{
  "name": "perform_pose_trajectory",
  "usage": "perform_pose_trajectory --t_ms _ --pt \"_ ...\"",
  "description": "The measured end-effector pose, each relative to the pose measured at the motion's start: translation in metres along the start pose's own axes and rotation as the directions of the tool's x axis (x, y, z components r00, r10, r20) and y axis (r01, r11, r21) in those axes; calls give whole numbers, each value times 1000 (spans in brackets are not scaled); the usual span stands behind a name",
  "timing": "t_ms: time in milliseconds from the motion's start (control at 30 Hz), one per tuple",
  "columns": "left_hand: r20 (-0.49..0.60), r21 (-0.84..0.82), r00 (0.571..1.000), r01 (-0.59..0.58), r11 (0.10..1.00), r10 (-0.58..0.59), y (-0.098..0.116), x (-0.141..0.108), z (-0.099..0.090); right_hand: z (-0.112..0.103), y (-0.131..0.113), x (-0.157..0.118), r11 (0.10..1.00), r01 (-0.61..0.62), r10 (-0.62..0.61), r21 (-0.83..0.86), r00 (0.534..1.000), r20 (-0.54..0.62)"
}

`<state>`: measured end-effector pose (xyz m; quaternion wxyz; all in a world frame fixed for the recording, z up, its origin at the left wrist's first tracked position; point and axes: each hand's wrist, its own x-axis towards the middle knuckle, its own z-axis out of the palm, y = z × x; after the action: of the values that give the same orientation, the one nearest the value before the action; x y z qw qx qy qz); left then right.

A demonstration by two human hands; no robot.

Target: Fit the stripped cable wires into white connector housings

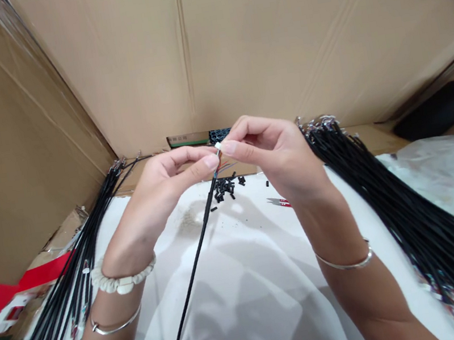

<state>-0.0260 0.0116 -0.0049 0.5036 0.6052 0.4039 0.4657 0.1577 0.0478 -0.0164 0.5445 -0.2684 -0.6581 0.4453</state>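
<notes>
In the middle of the head view, a black cable (196, 249) runs up from the lower edge to my fingertips. Its upper end splits into thin coloured wires (218, 166), which lead to a small white connector (218, 146). My left hand (168, 182) pinches the wires just below the connector between thumb and index finger. The thumb and index finger of my right hand (277, 147) are closed on the connector from the other side. Below the hands, several short black tube pieces (223, 189) lie on the white surface. Red-handled snips (278, 202) lie near my right wrist.
Bundles of black cables lie at the left (88, 249) and right (387, 202). A cardboard wall (233, 48) stands at the back. Clear plastic sheeting (452, 174) and a dark object (441, 107) are at the far right. The white surface (233, 318) spreads beneath my arms.
</notes>
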Motion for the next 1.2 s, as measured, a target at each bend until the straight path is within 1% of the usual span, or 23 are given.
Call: perform_pose_trajectory --t_ms 133,233,300,367,467,533,567,633,733,867,967,1067,1200 --pt "-116 139 990 -61 988 77 5 -7 10 0 0 -1 999 16 -18 -44 999 -43" --pt "-203 245 967 -105 964 157 5 -8 16 0 1 -1 999 20 -22 -30 998 -59" --pt "-235 324 948 -132 937 215 3 -7 18 1 2 -1 1000 14 -15 -15 998 -68" --pt "-254 421 918 -178 889 304 0 -7 18 2 2 -1 1000 3 -3 -9 997 -71" --pt "-263 567 852 -243 787 453 -3 -6 20 3 2 -1 1000 -7 6 -15 997 -78" --pt "-263 633 818 -254 731 512 -5 -7 22 4 3 -1 999 -10 7 -32 996 -90" --pt "-263 652 809 -253 715 526 -5 -7 23 4 3 -1 999 -11 7 -41 996 -94" --pt "-269 665 803 -245 705 533 -6 -8 24 4 4 0 998 -9 4 -54 995 -98" --pt "-281 652 799 -247 717 531 -7 -8 26 5 6 0 999 6 -11 -52 995 -104" --pt "-300 641 779 -262 721 550 -9 -7 27 6 7 0 997 21 -29 -71 993 -112" --pt "-313 629 773 -267 730 552 -10 -6 28 7 8 -1 996 34 -43 -83 993 -111" --pt "-329 591 785 -262 763 524 -10 -6 27 6 9 0 996 34 -41 -77 994 -102" --pt "-340 508 829 -237 828 445 -7 -6 26 5 9 0 997 50 -54 -52 994 -93"
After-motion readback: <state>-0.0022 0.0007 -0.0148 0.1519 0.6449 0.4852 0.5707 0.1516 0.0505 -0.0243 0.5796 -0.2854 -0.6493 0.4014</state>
